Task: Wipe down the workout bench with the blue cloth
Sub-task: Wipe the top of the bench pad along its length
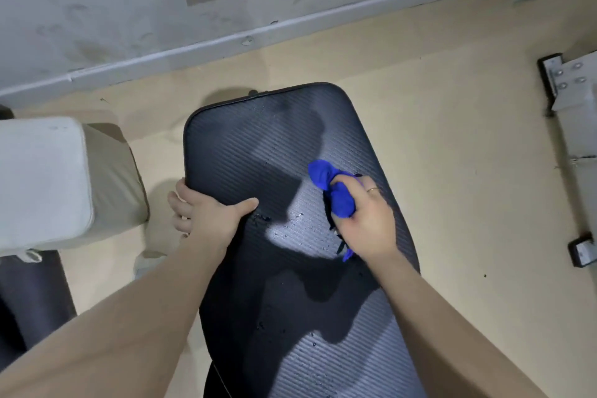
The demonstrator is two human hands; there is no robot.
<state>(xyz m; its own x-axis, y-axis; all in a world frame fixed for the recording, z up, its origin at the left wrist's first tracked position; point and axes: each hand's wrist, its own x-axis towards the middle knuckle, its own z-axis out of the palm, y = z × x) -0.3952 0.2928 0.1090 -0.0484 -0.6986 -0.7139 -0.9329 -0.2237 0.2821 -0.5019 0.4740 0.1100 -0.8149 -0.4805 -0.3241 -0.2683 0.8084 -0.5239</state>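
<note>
Blue cloth (332, 194) in right hand's (368, 220) grip

Open ribbed tabletop (258, 145) ahead toward the far rounded end. Left edge blocked by the gripping left hand (206, 213); pale cushioned block (58, 181) just beyond. Bare floor (452, 155) right, metal bracket (568, 81) farther out.

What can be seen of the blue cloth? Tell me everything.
The cloth is a vivid blue fabric, bunched into a wad rather than spread flat. The right hand grips it, fingers curled round its middle; one rounded end sticks out past the hand toward the far end of the bench, and a thin tail hangs out near the wrist. It sits at the right side of the dark ribbed pad, seemingly against it, with water droplets just to its left. Whether it is wet cannot be told.
</note>
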